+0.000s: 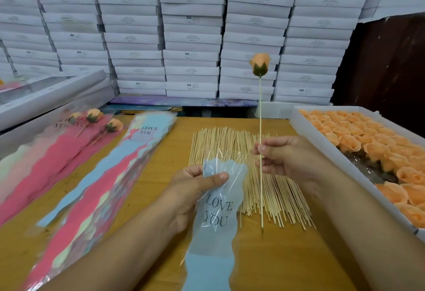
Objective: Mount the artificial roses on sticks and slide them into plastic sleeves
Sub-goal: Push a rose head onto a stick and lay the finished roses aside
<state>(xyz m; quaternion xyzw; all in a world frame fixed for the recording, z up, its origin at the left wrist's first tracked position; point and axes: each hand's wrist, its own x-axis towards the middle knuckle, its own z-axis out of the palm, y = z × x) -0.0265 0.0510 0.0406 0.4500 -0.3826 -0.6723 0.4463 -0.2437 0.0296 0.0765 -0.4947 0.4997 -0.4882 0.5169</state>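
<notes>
Hands apart, right (285, 157) pinching rose stick (260, 116), left (197, 187) gripping sleeve (216, 212)

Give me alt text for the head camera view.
Right hand pinches a thin wooden stick topped with an orange artificial rose, upright; left hand grips a pale blue plastic sleeve over loose sticks.

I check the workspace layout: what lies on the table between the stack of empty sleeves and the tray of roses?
In the head view, a spread pile of bare wooden sticks lies between them.
</notes>
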